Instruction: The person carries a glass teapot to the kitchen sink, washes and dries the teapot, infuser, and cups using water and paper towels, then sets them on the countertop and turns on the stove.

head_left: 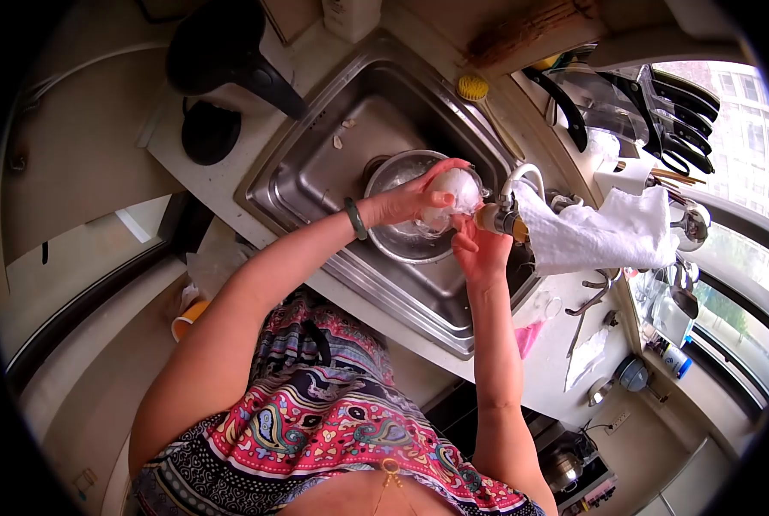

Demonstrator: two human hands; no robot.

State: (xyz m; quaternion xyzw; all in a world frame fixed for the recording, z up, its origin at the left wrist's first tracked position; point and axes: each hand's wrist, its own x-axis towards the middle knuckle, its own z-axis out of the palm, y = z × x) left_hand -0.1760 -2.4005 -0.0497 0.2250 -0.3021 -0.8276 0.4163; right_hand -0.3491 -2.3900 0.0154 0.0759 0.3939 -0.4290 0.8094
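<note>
currently, a white rounded item (456, 191) is being cupped by the left hand's (409, 203) half-curled fingers, above a metal bowl (412, 258); beside the tap (498, 220), the right hand's (482, 249) fingers are being bent, their hold unclear.

Above the sink's bare side (316, 155), passage is left open, while the opposite side is obstructed by the faucet (501, 219), the draped white cloth (591, 228) and the yellow-headed brush (473, 89) along the rim.
</note>
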